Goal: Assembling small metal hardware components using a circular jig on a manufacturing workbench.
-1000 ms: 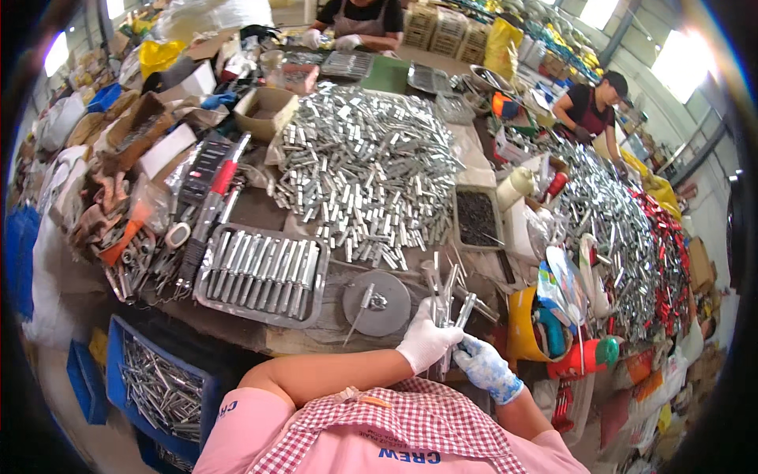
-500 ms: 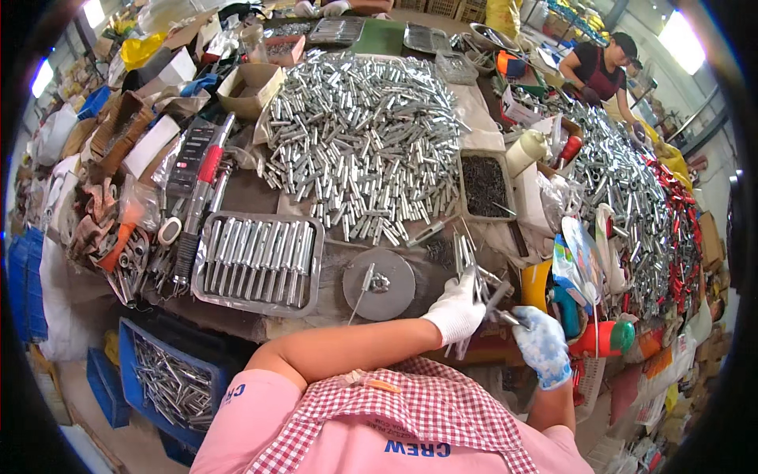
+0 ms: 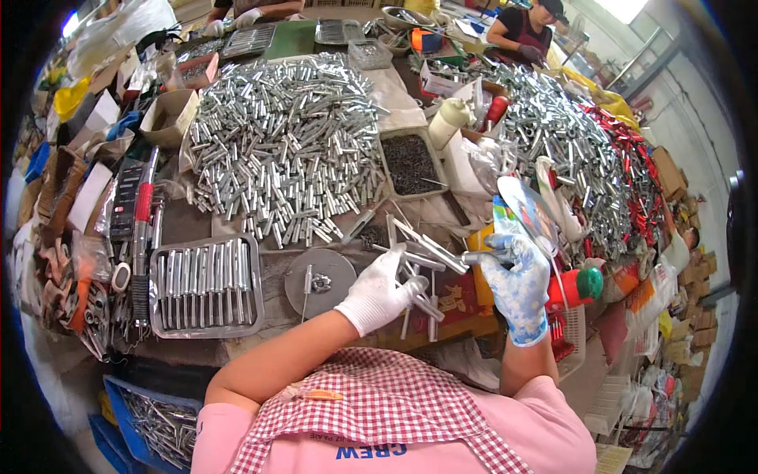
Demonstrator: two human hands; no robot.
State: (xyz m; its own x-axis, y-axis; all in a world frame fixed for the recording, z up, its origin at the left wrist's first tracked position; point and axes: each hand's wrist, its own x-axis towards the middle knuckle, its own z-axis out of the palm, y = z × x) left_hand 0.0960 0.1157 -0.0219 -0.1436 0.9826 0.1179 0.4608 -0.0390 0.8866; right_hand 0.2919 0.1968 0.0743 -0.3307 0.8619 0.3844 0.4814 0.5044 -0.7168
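My left hand [image 3: 377, 291], in a white glove, is closed around several silver metal tubes [image 3: 420, 251] with thinner rods, which point in different directions. To its right, my right hand [image 3: 517, 284], in a blue-and-white patterned glove, grips a dull grey metal tube [image 3: 483, 257] between thumb and fingers. Its left end meets or overlaps the tubes at my left hand; whether they touch is unclear. A round grey disc [image 3: 341, 270] with a small upright part lies left of my left hand. Further left, a metal tray [image 3: 255, 288] carries a row of silver tubes with narrower shafts.
A large heap of silver tubes [image 3: 284, 142] covers the table ahead. Small dark parts fill a container [image 3: 407, 162] beside a cream bottle [image 3: 448, 120]. At right are a red bottle with green cap [image 3: 580, 286] and another heap [image 3: 564, 150]. Co-workers sit beyond.
My view has turned rightward. My hands have lifted and moved forward from the table's near edge, and the tubes in my left hand are now fanned out. My right hand still grips its tube.
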